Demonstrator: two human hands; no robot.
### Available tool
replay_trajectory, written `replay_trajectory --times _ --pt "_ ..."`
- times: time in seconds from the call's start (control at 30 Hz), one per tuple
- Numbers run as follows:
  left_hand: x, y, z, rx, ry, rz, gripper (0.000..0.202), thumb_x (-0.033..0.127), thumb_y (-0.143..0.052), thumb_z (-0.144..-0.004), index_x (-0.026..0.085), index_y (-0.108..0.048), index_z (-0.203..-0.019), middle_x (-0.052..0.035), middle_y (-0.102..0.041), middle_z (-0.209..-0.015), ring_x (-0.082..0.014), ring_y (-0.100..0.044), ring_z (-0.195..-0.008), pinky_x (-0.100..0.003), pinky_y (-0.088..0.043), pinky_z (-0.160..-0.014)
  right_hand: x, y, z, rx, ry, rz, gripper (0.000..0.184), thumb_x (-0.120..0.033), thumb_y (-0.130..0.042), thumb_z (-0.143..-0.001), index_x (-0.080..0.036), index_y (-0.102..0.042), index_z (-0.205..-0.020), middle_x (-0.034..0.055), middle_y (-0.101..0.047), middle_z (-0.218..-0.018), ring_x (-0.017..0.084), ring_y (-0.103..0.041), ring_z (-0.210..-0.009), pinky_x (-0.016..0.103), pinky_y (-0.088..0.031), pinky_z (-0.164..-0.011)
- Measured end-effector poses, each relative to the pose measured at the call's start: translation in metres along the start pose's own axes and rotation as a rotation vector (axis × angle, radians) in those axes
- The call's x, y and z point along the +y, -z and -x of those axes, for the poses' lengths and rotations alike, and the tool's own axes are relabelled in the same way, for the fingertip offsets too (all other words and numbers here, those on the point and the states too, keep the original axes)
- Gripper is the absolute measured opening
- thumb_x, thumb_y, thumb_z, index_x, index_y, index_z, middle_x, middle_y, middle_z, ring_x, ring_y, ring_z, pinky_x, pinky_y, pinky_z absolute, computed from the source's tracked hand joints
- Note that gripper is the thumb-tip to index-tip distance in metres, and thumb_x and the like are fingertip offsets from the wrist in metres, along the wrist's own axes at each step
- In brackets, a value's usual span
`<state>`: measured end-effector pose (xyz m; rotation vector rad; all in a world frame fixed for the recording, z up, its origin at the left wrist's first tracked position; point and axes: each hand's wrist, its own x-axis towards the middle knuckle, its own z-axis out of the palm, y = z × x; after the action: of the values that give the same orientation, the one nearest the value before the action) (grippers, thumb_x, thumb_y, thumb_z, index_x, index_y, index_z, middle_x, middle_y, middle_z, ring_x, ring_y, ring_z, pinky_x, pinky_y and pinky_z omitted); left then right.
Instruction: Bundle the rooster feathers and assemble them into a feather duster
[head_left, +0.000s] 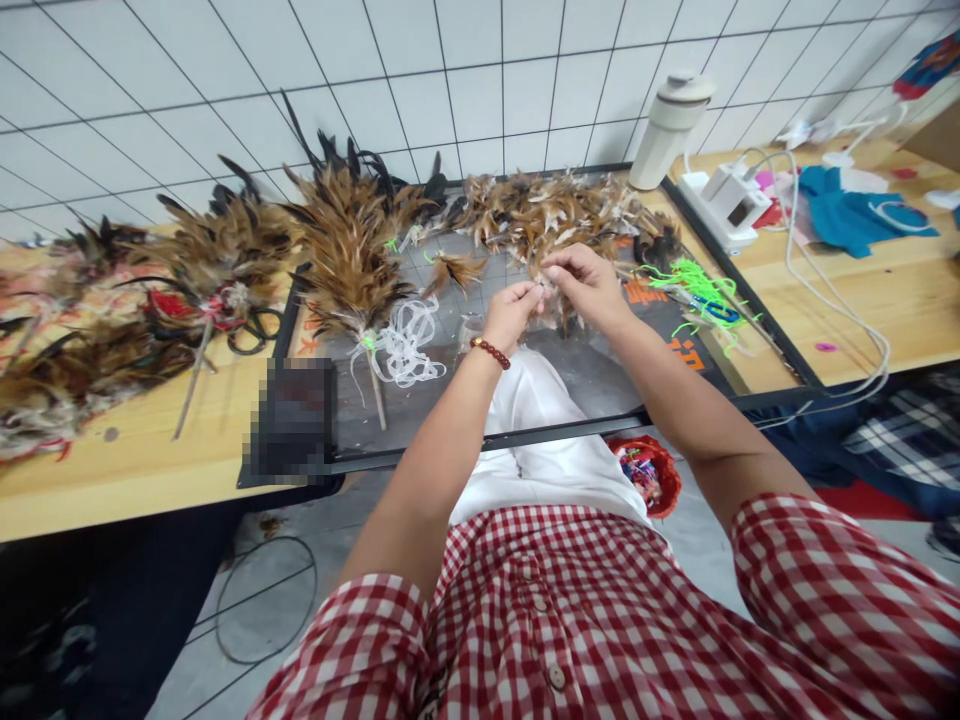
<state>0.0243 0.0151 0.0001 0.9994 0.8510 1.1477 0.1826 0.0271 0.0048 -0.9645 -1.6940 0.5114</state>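
Note:
My left hand point(513, 312), with a beaded bracelet at the wrist, has its thumb and fingers pinched together. Close beside it, my right hand point(586, 285) is closed in a pinch too. Small brown and pale feathers point(564, 318) show between and just below the fingertips; how each finger grips them is partly hidden. Behind the hands lies a wide pile of loose brown feathers point(525, 212). To the left are a small feather tuft point(454, 272) with a green tie, a tangle of white plastic strip point(411, 342), and a feather duster point(345, 255) on a stick.
On the right are green strings point(694, 285), blue-handled scissors point(712, 310), a power strip point(720, 208) with cables, and a pale bottle point(670, 130). More feather bundles point(217, 240) and black scissors point(256, 332) lie left. A red basket point(664, 475) stands below the table edge.

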Motion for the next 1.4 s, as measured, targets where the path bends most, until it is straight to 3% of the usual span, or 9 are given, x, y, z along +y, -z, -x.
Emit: replay_trajectory --times 0.23,0.37,0.57,0.8,0.93,1.1,1.23,1.33,1.4 --pt "-0.004 0.0 0.001 -0.102 0.005 0.005 0.026 0.027 -0.084 -0.082 0.015 -0.069 -0.065 0.0029 -0.061 -0.059 -0.006 -0.052 -0.056 -0.02 -0.042 -0.061 0.002 -0.002 -0.001 -0.092 -0.065 -0.098 0.053 -0.075 -0.071 -0.083 -0.022 -0.071 -0.077 0.0021 -0.065 -0.075 0.018 -0.062 -0.076 0.035 -0.054 -0.077" --pt "-0.003 0.001 -0.003 0.047 -0.048 0.009 0.025 0.025 -0.08 -0.086 0.016 -0.068 -0.066 0.0037 -0.06 -0.057 -0.0061 -0.055 -0.056 -0.018 -0.044 -0.061 0.003 0.006 -0.001 -0.054 -0.049 0.005 0.041 -0.062 -0.072 -0.087 -0.021 -0.072 -0.08 0.0026 -0.066 -0.08 0.016 -0.058 -0.075 0.032 -0.049 -0.075" --pt "0.005 0.009 -0.012 0.391 -0.026 0.101 0.02 0.027 -0.075 -0.091 0.018 -0.067 -0.074 0.0039 -0.062 -0.062 -0.0069 -0.062 -0.06 -0.018 -0.049 -0.062 -0.008 0.041 -0.005 -0.722 0.177 0.261 0.023 -0.041 -0.076 -0.082 -0.022 -0.08 -0.095 0.0061 -0.07 -0.092 0.021 -0.06 -0.086 0.034 -0.045 -0.082" --pt "0.007 0.002 -0.006 0.37 0.006 0.118 0.024 0.017 -0.066 -0.096 0.017 -0.066 -0.071 0.0042 -0.059 -0.061 -0.0065 -0.059 -0.056 -0.02 -0.048 -0.064 0.001 0.035 -0.004 -0.827 0.223 0.549 0.019 -0.029 -0.064 -0.086 -0.022 -0.082 -0.083 0.0107 -0.073 -0.099 0.026 -0.06 -0.099 0.038 -0.037 -0.086" --pt "0.004 -0.003 -0.002 0.281 0.017 0.089 0.022 0.019 -0.07 -0.093 0.017 -0.067 -0.072 0.0038 -0.062 -0.063 -0.0062 -0.061 -0.06 -0.019 -0.05 -0.068 -0.008 0.03 -0.002 -0.756 0.149 0.36 0.018 -0.028 -0.063 -0.086 -0.02 -0.077 -0.079 0.0083 -0.073 -0.089 0.022 -0.063 -0.086 0.036 -0.044 -0.081" --pt "0.005 -0.002 -0.003 0.266 -0.039 0.084 0.023 0.019 -0.071 -0.092 0.017 -0.067 -0.069 0.002 -0.066 -0.065 -0.0068 -0.062 -0.062 -0.017 -0.049 -0.063 -0.009 0.029 -0.005 -0.225 -0.151 0.038 0.023 -0.043 -0.073 -0.082 -0.02 -0.076 -0.081 0.0025 -0.069 -0.074 0.017 -0.059 -0.07 0.033 -0.05 -0.07" --pt "0.006 0.001 -0.006 0.332 -0.023 0.092 0.021 0.023 -0.074 -0.09 0.018 -0.067 -0.071 0.0019 -0.066 -0.066 -0.007 -0.062 -0.061 -0.017 -0.048 -0.061 0.003 0.032 -0.008 -0.02 -0.168 0.116 0.021 -0.038 -0.074 -0.078 -0.02 -0.079 -0.089 0.005 -0.073 -0.085 0.019 -0.063 -0.077 0.036 -0.054 -0.074" --pt "0.007 0.002 -0.007 0.4 -0.017 0.117 0.02 0.022 -0.07 -0.093 0.018 -0.067 -0.073 0.0028 -0.064 -0.065 -0.0065 -0.061 -0.06 -0.017 -0.046 -0.06 0.008 0.038 -0.008 -0.043 -0.007 0.303 0.021 -0.029 -0.07 -0.078 -0.022 -0.081 -0.095 0.0088 -0.073 -0.101 0.025 -0.066 -0.093 0.042 -0.054 -0.087" --pt "0.007 0.002 -0.007 0.433 -0.023 0.118 0.02 0.022 -0.07 -0.093 0.018 -0.067 -0.074 0.0032 -0.064 -0.065 -0.0066 -0.06 -0.06 -0.018 -0.045 -0.06 0.007 0.043 -0.006 -0.217 0.088 0.365 0.022 -0.024 -0.066 -0.078 -0.023 -0.082 -0.095 0.0093 -0.071 -0.101 0.026 -0.065 -0.098 0.043 -0.053 -0.09"
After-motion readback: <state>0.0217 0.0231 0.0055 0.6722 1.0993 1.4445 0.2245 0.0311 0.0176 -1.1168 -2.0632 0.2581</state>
